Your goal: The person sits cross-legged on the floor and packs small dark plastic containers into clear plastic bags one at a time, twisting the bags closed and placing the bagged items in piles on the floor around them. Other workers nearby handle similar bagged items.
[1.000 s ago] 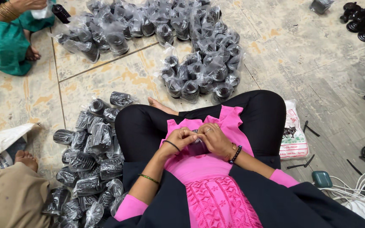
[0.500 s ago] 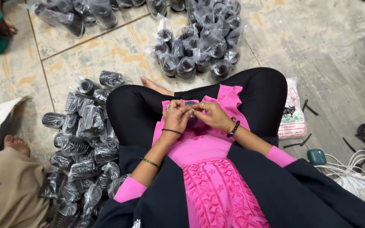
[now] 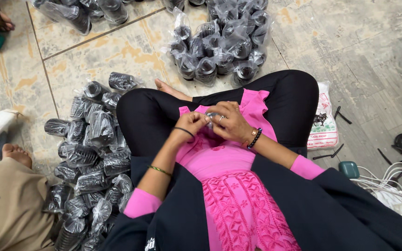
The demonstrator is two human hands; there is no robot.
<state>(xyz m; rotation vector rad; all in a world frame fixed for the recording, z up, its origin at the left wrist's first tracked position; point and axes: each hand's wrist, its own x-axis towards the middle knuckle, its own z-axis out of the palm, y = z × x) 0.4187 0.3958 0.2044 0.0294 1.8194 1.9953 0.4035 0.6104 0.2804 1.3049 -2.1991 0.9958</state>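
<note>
Over the lap, left hand (image 3: 190, 123) and right hand (image 3: 231, 122) pinched together on a small clear-wrapped piece (image 3: 211, 116), mostly hidden by fingers. Beside the left knee, a heap of bagged black parts (image 3: 89, 153); farther, another heap (image 3: 219, 44). White printed packet (image 3: 323, 123) right, on mottled floor tiles (image 3: 94, 51).

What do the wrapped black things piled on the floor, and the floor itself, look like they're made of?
Wrappers: thin clear plastic film, going by the crinkles and glare. The black parts inside look like hard moulded plastic, though I can't be sure. Floor: matte, mottled stone or ceramic tile with grout lines.
</note>
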